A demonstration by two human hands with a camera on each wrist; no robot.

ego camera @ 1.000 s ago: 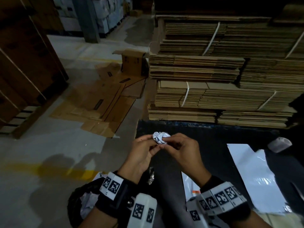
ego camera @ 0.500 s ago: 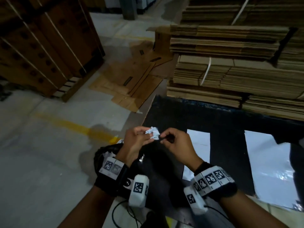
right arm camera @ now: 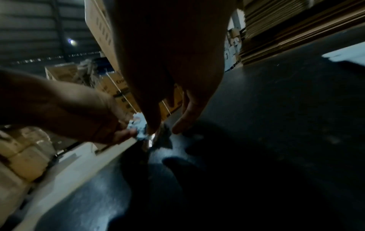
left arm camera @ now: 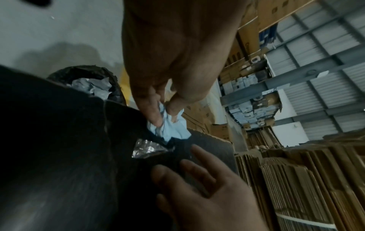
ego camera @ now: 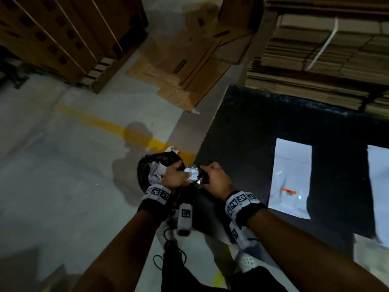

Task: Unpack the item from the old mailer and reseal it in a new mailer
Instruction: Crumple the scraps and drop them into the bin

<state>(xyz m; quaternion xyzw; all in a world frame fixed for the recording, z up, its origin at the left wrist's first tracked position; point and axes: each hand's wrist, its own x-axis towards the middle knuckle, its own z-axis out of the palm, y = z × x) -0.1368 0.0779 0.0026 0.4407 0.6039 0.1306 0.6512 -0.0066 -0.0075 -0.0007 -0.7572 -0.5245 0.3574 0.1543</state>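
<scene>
The left hand (ego camera: 176, 175) pinches a crumpled white wad (ego camera: 192, 173), thumb and fingers (left arm camera: 152, 107) closed on its upper edge; the left wrist view shows the grip narrow and firm. The right hand (ego camera: 214, 179) sits just beside it, fingers loosely spread; whether it touches the wad or the small silvery scrap (left arm camera: 146, 148) below cannot be told. The wad, apparently torn-off mailer waste, hangs at the near-left corner of the counter (ego camera: 242, 133), directly beside the black bin (ego camera: 143, 167), which lies to the left of the grip and already holds similar crumpled pieces (ego camera: 154, 172). The left hand is the nearer to the bin, so the discard seems to call only for a short leftward and downward move. On the counter, well apart to the right, lies a white mailer (ego camera: 291, 175) flat, its long axis running away from the person, with a small orange mark (ego camera: 289, 191) near its lower end; a second white sheet (ego camera: 379, 186) lies further right. Whether the mailer holds the item cannot be told. Stacked cardboard (ego camera: 326, 60) stands behind the counter.
</scene>
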